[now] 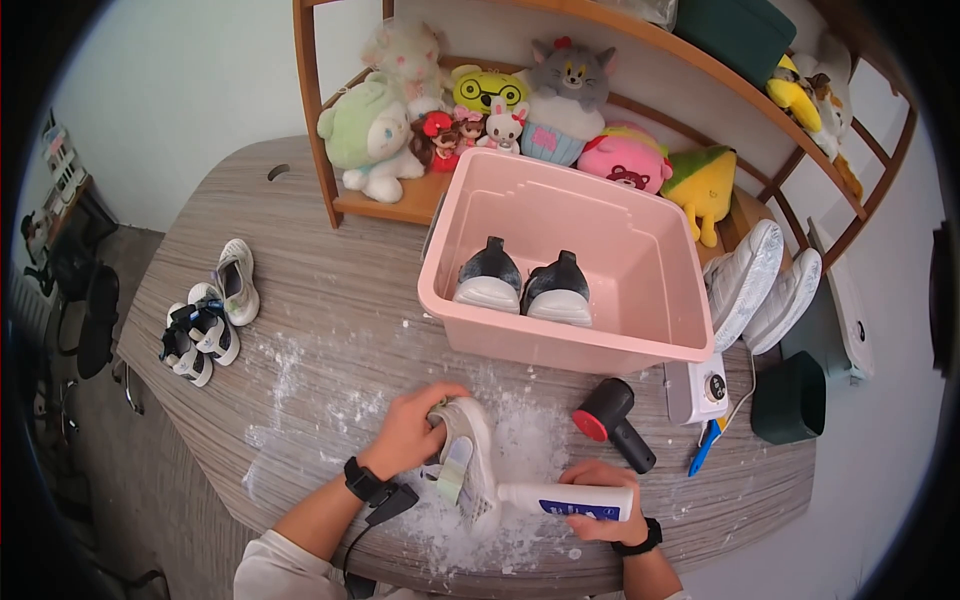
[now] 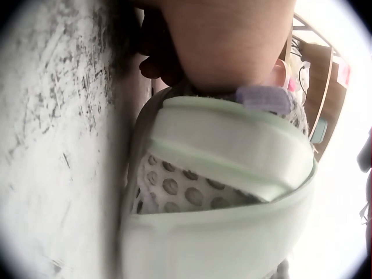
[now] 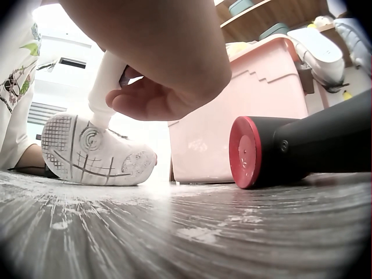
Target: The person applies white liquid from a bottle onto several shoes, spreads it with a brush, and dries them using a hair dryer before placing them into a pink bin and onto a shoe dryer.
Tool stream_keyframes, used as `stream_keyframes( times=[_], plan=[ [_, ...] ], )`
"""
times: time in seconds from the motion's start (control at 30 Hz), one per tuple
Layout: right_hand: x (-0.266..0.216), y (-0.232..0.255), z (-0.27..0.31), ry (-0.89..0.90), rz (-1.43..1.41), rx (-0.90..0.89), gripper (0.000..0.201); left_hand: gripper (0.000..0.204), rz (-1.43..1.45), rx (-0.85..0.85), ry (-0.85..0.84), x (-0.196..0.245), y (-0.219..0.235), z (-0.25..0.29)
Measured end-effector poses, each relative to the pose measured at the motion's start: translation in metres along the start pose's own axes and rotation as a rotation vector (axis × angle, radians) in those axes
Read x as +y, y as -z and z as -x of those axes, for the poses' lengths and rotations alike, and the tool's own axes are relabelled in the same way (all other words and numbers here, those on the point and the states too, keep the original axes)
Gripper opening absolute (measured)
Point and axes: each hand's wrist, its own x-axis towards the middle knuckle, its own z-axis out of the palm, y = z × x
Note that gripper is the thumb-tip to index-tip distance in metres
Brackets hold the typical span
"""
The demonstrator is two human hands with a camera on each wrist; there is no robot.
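My left hand (image 1: 410, 432) grips the heel end of a small light shoe (image 1: 480, 455), which lies on its side on the powdery table (image 1: 330, 400). In the left wrist view, the shoe's pale green strap (image 2: 232, 145) and perforated upper show close up. My right hand (image 1: 597, 490) holds a white bottle (image 1: 570, 501) with a dark blue label, tilted sideways, its narrow end at the shoe's sole. The right wrist view shows the white-dusted sole (image 3: 93, 152), with the bottle (image 3: 106, 87) against its upper edge and curled fingers of my right hand (image 3: 151, 96) around it.
A pink bin (image 1: 570, 345) holding two shoes stands behind. A black and red dryer (image 1: 615, 420), blue-handled brush (image 1: 706, 447), white device (image 1: 695, 392) and dark green container (image 1: 790, 398) are at right. Small shoes (image 1: 236, 282) sit at left; plush toys (image 1: 370, 135) fill the shelf.
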Motion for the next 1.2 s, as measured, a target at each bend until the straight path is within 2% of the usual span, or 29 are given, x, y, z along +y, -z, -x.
stream_keyframes(
  times=[0.03,0.1,0.3,0.5,0.6,0.67,0.73,0.83,0.87,0.93,0.97,1.03,1.1,1.13,1.17,1.2],
  plan=[
    [0.000,0.000,0.000,-0.004,-0.001,0.022,0.035,0.047,0.003,-0.002,0.004,0.001,-0.001,0.001],
    [0.000,0.001,0.001,-0.007,-0.001,0.042,0.035,0.045,0.061,0.073,0.127,0.004,0.000,0.001],
    [0.003,0.006,0.001,0.027,-0.104,0.005,0.030,0.043,-0.003,0.192,0.088,0.005,0.000,-0.001],
    [0.005,0.013,0.005,0.006,-0.046,-0.038,0.034,0.040,0.025,0.178,0.136,0.009,0.000,-0.002],
    [0.004,0.018,0.009,-0.003,0.052,0.259,0.036,0.039,0.001,0.185,0.100,0.011,0.001,-0.003],
    [0.007,0.025,0.010,0.095,0.140,0.492,0.034,0.038,0.020,0.193,0.083,0.008,0.000,-0.004],
    [0.015,0.033,0.016,0.098,0.221,0.659,0.043,0.038,0.040,0.194,0.071,0.004,-0.002,-0.004],
    [0.015,0.050,0.012,0.121,0.556,0.796,0.043,0.035,0.077,0.199,0.132,0.004,-0.001,-0.003],
    [0.013,0.054,0.008,0.128,0.607,0.803,0.042,0.035,0.086,0.190,0.124,0.005,-0.001,-0.004],
    [0.016,0.058,0.008,0.027,0.645,0.848,0.043,0.035,-0.029,0.216,0.079,0.007,0.001,-0.005],
    [0.017,0.057,0.006,0.030,0.651,0.856,0.043,0.032,-0.071,0.226,0.049,0.010,0.002,-0.006],
    [0.017,0.053,0.001,-0.048,0.452,0.992,0.045,0.031,-0.049,0.243,0.031,0.011,0.002,-0.008],
    [0.016,0.052,-0.001,-0.082,0.368,1.066,0.047,0.031,-0.034,0.259,0.016,0.008,0.003,-0.006],
    [0.016,0.051,0.000,-0.122,0.284,1.134,0.048,0.032,-0.005,0.224,0.054,0.003,0.003,-0.004],
    [0.018,0.053,-0.001,-0.046,0.348,1.139,0.053,0.032,0.025,0.188,0.093,0.000,0.003,-0.003],
    [0.024,0.058,0.003,-0.045,0.344,1.146,0.053,0.032,0.019,0.184,0.089,0.000,0.004,-0.002]
  ],
)
